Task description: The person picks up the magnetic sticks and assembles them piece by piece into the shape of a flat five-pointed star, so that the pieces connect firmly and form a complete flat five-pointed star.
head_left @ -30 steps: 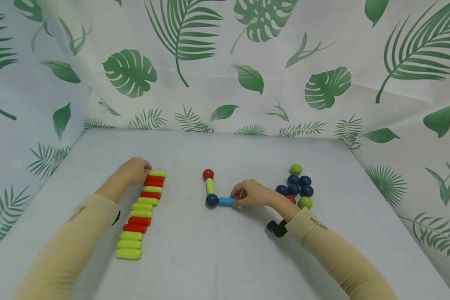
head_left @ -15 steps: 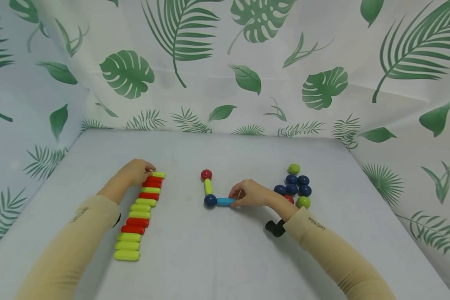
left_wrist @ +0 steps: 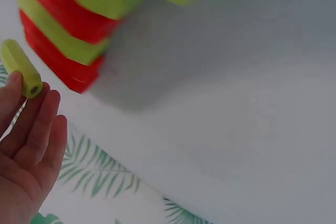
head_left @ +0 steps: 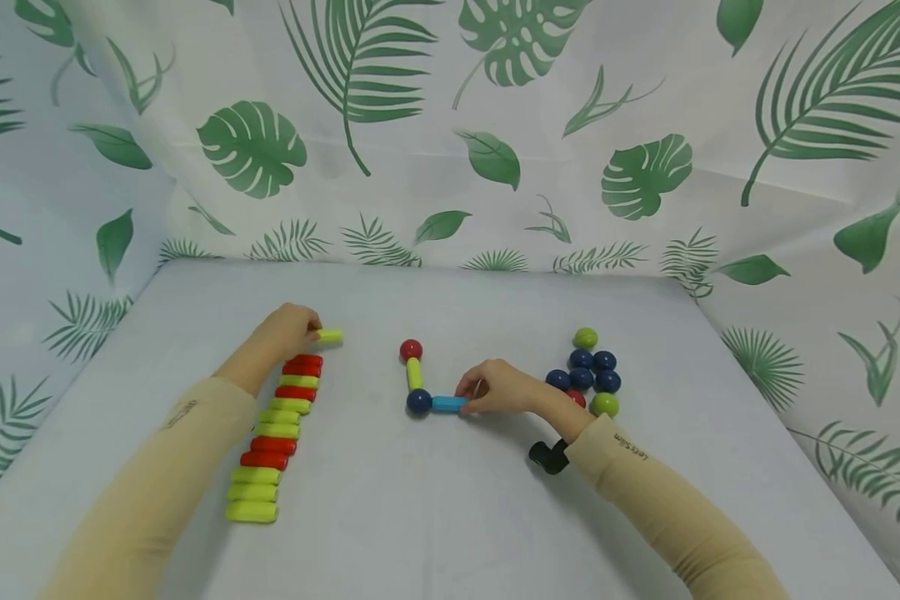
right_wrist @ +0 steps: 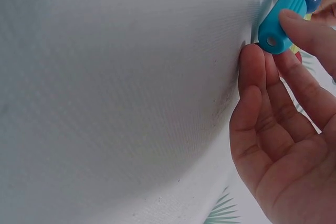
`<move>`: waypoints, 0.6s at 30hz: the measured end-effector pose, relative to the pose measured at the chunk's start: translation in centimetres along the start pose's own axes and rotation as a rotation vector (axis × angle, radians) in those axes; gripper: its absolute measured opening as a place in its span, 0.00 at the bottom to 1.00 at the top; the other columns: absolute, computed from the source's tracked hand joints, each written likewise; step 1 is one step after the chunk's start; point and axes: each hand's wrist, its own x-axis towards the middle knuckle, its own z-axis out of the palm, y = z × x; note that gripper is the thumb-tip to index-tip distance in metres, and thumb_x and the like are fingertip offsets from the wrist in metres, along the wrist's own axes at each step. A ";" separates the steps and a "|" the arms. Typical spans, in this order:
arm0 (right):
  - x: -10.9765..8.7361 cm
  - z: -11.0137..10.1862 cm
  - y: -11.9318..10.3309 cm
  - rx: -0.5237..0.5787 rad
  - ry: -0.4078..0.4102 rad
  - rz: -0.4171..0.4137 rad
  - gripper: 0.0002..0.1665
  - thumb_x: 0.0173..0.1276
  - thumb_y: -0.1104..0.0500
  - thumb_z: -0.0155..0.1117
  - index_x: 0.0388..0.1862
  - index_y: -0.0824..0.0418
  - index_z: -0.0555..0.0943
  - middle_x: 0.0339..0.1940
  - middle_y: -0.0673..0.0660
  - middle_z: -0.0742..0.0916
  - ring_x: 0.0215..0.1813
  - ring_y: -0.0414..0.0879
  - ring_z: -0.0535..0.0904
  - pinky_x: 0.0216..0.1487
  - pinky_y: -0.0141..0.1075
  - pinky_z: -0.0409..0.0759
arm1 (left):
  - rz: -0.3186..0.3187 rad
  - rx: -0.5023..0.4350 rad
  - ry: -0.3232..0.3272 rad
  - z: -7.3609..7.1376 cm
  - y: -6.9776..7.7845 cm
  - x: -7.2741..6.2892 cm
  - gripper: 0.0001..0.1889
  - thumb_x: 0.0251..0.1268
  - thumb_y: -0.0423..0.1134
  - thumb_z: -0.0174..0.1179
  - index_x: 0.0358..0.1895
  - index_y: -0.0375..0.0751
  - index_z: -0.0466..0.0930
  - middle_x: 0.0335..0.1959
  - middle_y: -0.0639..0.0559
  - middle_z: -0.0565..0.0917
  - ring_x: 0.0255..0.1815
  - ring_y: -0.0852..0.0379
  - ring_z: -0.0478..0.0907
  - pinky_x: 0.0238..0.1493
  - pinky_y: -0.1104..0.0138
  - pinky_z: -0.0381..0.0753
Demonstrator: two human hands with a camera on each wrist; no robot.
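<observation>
My left hand point(head_left: 288, 330) pinches a short yellow-green rod point(head_left: 331, 336) past the far end of a column of rods. In the left wrist view the held rod point(left_wrist: 22, 69) shows a dark hole in its end, with thumb and fingertips round it. My right hand point(head_left: 501, 387) pinches a blue rod point(head_left: 448, 404) by its free end. That rod meets a dark blue ball point(head_left: 419, 402), from which a yellow rod point(head_left: 415, 375) runs back to a red ball point(head_left: 411, 350), making an L. The right wrist view shows the blue rod point(right_wrist: 281, 22) between thumb and fingers.
Several red rods point(head_left: 268, 460) and yellow-green rods point(head_left: 252, 512) lie side by side in a column on the left. At the right is a cluster of dark blue balls point(head_left: 581, 378), with green balls point(head_left: 586, 337) and a red ball point(head_left: 576, 398). A leaf-patterned cloth point(head_left: 420, 200) stands behind the white table.
My left hand has taken the farthest yellow-green rod from the column and moved it away and to the right. The right hand keeps its hold on the blue rod.
</observation>
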 end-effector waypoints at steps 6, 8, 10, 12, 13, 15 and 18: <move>-0.1 0.0 -0.1 -0.009 0.005 0.009 0.10 0.56 0.61 0.68 0.38 0.61 0.82 0.28 0.48 0.82 0.30 0.40 0.76 0.35 0.30 0.77 | 0.004 -0.032 0.042 -0.1 3.2 1.7 0.12 0.65 0.34 0.54 0.46 0.28 0.78 0.41 0.39 0.80 0.44 0.46 0.75 0.48 0.56 0.73; -0.2 0.0 -0.2 -0.015 0.007 0.005 0.11 0.56 0.61 0.68 0.38 0.61 0.82 0.28 0.48 0.82 0.30 0.40 0.76 0.35 0.29 0.77 | 0.002 -0.064 0.052 0.2 4.3 2.3 0.12 0.65 0.35 0.54 0.46 0.29 0.79 0.41 0.39 0.80 0.44 0.47 0.75 0.46 0.57 0.74; -0.2 0.0 -0.2 -0.018 0.010 0.000 0.11 0.56 0.61 0.68 0.39 0.61 0.82 0.28 0.48 0.82 0.30 0.40 0.75 0.34 0.29 0.77 | -0.004 -0.096 0.060 0.6 5.5 3.0 0.13 0.65 0.36 0.54 0.46 0.30 0.79 0.42 0.40 0.80 0.43 0.48 0.75 0.46 0.59 0.74; -0.3 0.0 -0.2 -0.017 0.011 -0.008 0.11 0.56 0.61 0.68 0.39 0.62 0.82 0.28 0.49 0.83 0.30 0.40 0.75 0.34 0.29 0.77 | -0.014 -0.120 0.064 1.0 6.6 3.6 0.13 0.66 0.37 0.54 0.46 0.31 0.79 0.42 0.41 0.80 0.43 0.49 0.75 0.45 0.60 0.74; -0.3 0.0 -0.2 -0.018 0.010 -0.013 0.11 0.56 0.61 0.68 0.39 0.62 0.82 0.28 0.49 0.83 0.30 0.40 0.75 0.34 0.29 0.76 | -0.021 -0.133 0.064 1.2 7.2 3.9 0.13 0.66 0.37 0.54 0.47 0.31 0.79 0.42 0.41 0.80 0.42 0.50 0.75 0.44 0.61 0.75; -0.4 0.0 -0.2 -0.014 0.009 -0.017 0.11 0.56 0.61 0.68 0.38 0.62 0.82 0.28 0.49 0.83 0.29 0.39 0.75 0.33 0.28 0.76 | -0.032 -0.157 0.062 1.8 8.4 4.4 0.13 0.66 0.38 0.54 0.46 0.32 0.79 0.41 0.43 0.80 0.41 0.51 0.75 0.43 0.62 0.75; -0.2 0.0 -0.3 -0.014 0.000 -0.020 0.11 0.56 0.61 0.68 0.38 0.62 0.82 0.28 0.49 0.83 0.29 0.39 0.75 0.33 0.28 0.76 | -0.050 -0.187 0.054 2.5 9.8 4.9 0.13 0.65 0.39 0.55 0.46 0.34 0.79 0.41 0.45 0.80 0.41 0.52 0.74 0.45 0.63 0.75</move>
